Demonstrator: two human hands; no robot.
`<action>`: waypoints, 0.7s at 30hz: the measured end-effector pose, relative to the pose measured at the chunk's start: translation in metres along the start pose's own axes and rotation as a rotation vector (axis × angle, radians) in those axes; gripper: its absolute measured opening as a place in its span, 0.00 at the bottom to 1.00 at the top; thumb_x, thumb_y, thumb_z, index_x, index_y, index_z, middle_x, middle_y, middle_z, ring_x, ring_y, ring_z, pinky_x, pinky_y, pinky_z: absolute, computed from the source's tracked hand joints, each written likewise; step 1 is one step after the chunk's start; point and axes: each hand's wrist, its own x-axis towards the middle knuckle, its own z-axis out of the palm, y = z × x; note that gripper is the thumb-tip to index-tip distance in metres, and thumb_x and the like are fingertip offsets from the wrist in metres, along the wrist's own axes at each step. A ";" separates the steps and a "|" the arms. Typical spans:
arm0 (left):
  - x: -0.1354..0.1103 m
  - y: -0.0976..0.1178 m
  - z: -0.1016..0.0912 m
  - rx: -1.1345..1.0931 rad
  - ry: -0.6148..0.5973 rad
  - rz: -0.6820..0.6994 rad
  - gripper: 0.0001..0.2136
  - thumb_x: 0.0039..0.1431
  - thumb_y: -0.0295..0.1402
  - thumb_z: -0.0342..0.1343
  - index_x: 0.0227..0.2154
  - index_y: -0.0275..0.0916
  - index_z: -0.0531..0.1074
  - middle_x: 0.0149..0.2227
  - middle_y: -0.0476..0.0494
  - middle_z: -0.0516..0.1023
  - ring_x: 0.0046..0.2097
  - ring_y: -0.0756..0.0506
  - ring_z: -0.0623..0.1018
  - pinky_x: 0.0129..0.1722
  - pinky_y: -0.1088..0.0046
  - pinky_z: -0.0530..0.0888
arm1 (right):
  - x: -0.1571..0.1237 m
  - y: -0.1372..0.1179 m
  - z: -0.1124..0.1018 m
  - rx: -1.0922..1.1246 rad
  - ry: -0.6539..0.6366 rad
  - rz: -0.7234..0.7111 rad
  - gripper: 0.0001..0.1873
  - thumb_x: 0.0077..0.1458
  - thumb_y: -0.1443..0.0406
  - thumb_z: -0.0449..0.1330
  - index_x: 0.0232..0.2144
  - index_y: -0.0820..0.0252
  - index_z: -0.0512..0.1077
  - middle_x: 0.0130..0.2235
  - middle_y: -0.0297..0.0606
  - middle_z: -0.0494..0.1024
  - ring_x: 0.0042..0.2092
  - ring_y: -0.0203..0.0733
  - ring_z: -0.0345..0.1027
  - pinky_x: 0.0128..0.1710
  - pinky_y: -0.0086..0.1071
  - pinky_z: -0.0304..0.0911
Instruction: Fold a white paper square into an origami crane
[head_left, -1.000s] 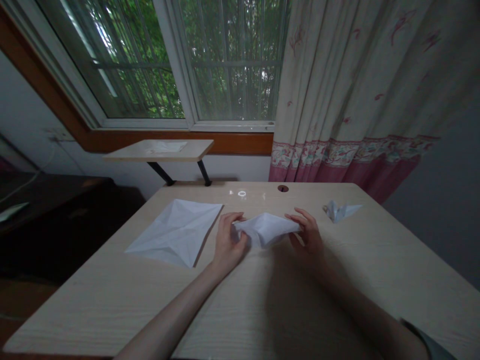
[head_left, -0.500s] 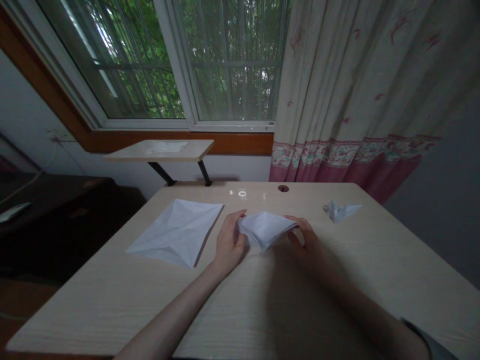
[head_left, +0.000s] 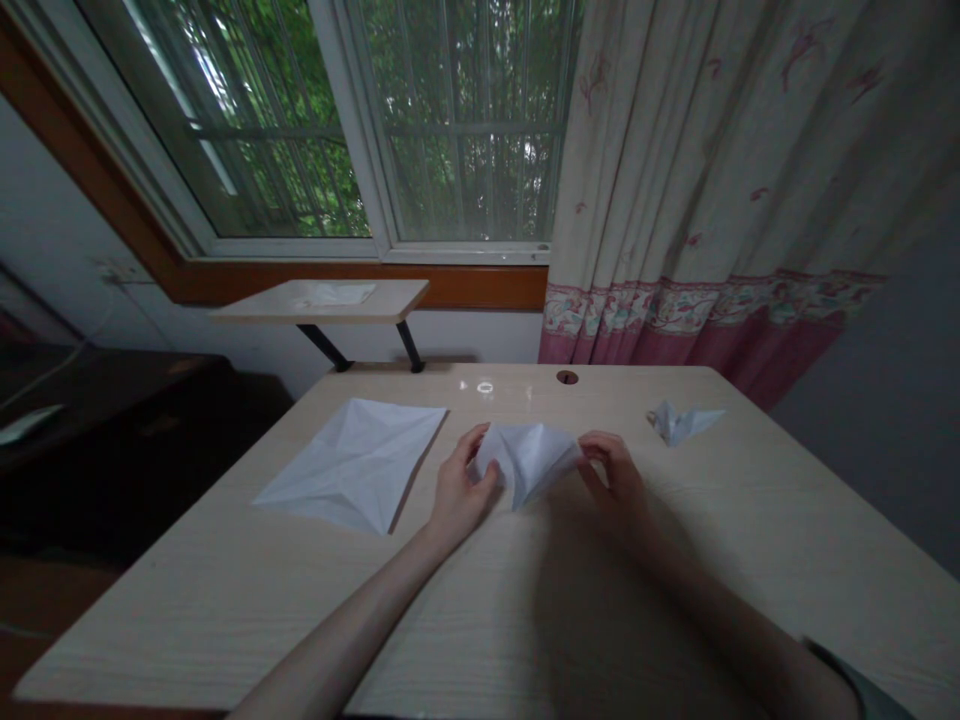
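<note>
A partly folded sheet of white paper [head_left: 531, 458] is held between my hands above the middle of the desk, its layers bulging apart with a ridge in the centre. My left hand [head_left: 463, 490] pinches its left corner, thumb on the near side and fingers behind. At the right corner, my right hand [head_left: 615, 478] has thumb and fingertips closed on the paper's edge. To the left lies a creased, opened-out white sheet [head_left: 356, 462]. On the right rests a small folded paper figure [head_left: 682, 424], shaped like a bird.
The pale wooden desk [head_left: 435, 620] has a cable hole [head_left: 567, 377] near its far edge. A raised shelf [head_left: 262, 305] on black legs stands at the back left, with paper [head_left: 339, 294] on it. A curtain [head_left: 675, 200] hangs behind the right side.
The folded paper has changed shape: its layers have spread and its central ridge stands out more. My right fingers have shifted slightly at its right corner. Other things stay where they were.
</note>
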 end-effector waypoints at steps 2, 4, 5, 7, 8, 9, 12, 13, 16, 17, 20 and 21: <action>-0.001 -0.001 -0.001 0.028 -0.016 -0.005 0.19 0.57 0.30 0.55 0.53 0.39 0.69 0.52 0.40 0.77 0.52 0.41 0.77 0.54 0.61 0.73 | 0.001 -0.002 -0.001 -0.013 -0.028 -0.016 0.08 0.65 0.65 0.54 0.46 0.52 0.66 0.43 0.39 0.73 0.45 0.44 0.71 0.45 0.42 0.71; -0.001 -0.001 -0.002 0.061 -0.049 0.005 0.19 0.61 0.32 0.54 0.55 0.39 0.69 0.55 0.39 0.76 0.55 0.41 0.76 0.57 0.60 0.71 | 0.001 -0.004 -0.002 -0.036 -0.046 -0.051 0.10 0.65 0.66 0.53 0.48 0.51 0.66 0.43 0.40 0.73 0.46 0.45 0.71 0.46 0.44 0.71; -0.001 0.000 -0.002 0.071 -0.072 0.020 0.19 0.63 0.33 0.53 0.56 0.40 0.69 0.56 0.39 0.74 0.57 0.41 0.74 0.59 0.59 0.70 | 0.001 -0.004 -0.003 -0.051 -0.053 -0.078 0.11 0.65 0.66 0.53 0.49 0.51 0.65 0.44 0.40 0.73 0.46 0.45 0.71 0.47 0.44 0.71; -0.001 0.002 -0.003 0.076 -0.129 0.061 0.20 0.66 0.33 0.49 0.60 0.41 0.66 0.59 0.40 0.72 0.60 0.42 0.71 0.61 0.59 0.67 | -0.001 -0.004 -0.003 -0.089 -0.066 -0.136 0.14 0.65 0.67 0.53 0.52 0.50 0.65 0.46 0.41 0.74 0.48 0.46 0.70 0.48 0.46 0.71; -0.001 0.002 -0.003 0.073 -0.159 0.082 0.20 0.68 0.33 0.46 0.61 0.42 0.64 0.60 0.40 0.71 0.61 0.42 0.70 0.61 0.59 0.66 | -0.001 -0.004 -0.003 -0.107 -0.075 -0.160 0.15 0.65 0.67 0.53 0.53 0.50 0.64 0.46 0.41 0.74 0.49 0.47 0.70 0.49 0.47 0.71; -0.001 0.003 -0.004 0.068 -0.186 0.101 0.21 0.69 0.33 0.44 0.63 0.42 0.63 0.61 0.40 0.70 0.62 0.42 0.69 0.62 0.59 0.66 | -0.002 -0.005 -0.003 -0.120 -0.090 -0.177 0.16 0.65 0.67 0.53 0.54 0.49 0.64 0.46 0.41 0.74 0.50 0.47 0.70 0.50 0.47 0.71; -0.001 0.005 -0.005 0.038 -0.267 0.166 0.24 0.70 0.39 0.41 0.67 0.41 0.56 0.63 0.38 0.66 0.64 0.40 0.67 0.63 0.56 0.64 | -0.003 -0.006 -0.003 -0.134 -0.134 -0.205 0.18 0.65 0.68 0.52 0.56 0.47 0.64 0.47 0.41 0.74 0.50 0.47 0.70 0.50 0.47 0.71; -0.001 0.006 -0.006 0.024 -0.292 0.194 0.26 0.70 0.43 0.43 0.67 0.40 0.54 0.64 0.36 0.65 0.64 0.38 0.66 0.62 0.55 0.64 | -0.003 -0.007 -0.003 -0.138 -0.143 -0.207 0.19 0.66 0.68 0.52 0.57 0.47 0.64 0.47 0.41 0.74 0.50 0.47 0.70 0.50 0.47 0.71; -0.001 0.009 -0.007 0.030 -0.341 0.256 0.38 0.60 0.50 0.55 0.69 0.42 0.50 0.65 0.34 0.62 0.63 0.33 0.65 0.61 0.51 0.65 | -0.002 -0.009 -0.003 -0.153 -0.147 -0.206 0.21 0.66 0.68 0.52 0.58 0.47 0.63 0.48 0.41 0.74 0.50 0.47 0.71 0.49 0.46 0.72; -0.002 0.011 -0.007 0.052 -0.342 0.267 0.41 0.57 0.50 0.59 0.69 0.43 0.48 0.65 0.34 0.62 0.63 0.32 0.65 0.61 0.49 0.65 | -0.002 -0.009 -0.003 -0.156 -0.145 -0.206 0.21 0.66 0.68 0.52 0.59 0.47 0.63 0.48 0.41 0.73 0.50 0.47 0.71 0.49 0.46 0.72; -0.003 0.014 -0.006 0.111 -0.306 0.293 0.42 0.56 0.40 0.61 0.69 0.47 0.45 0.65 0.35 0.63 0.63 0.34 0.67 0.59 0.49 0.67 | -0.002 -0.011 -0.004 -0.158 -0.130 -0.219 0.23 0.66 0.69 0.52 0.60 0.46 0.62 0.48 0.41 0.73 0.50 0.46 0.71 0.49 0.44 0.73; -0.003 0.014 -0.005 0.113 -0.286 0.295 0.40 0.57 0.37 0.60 0.69 0.46 0.45 0.63 0.35 0.65 0.61 0.35 0.69 0.58 0.50 0.69 | -0.001 -0.011 -0.004 -0.159 -0.129 -0.225 0.24 0.65 0.70 0.52 0.61 0.45 0.62 0.48 0.41 0.73 0.50 0.46 0.71 0.48 0.44 0.73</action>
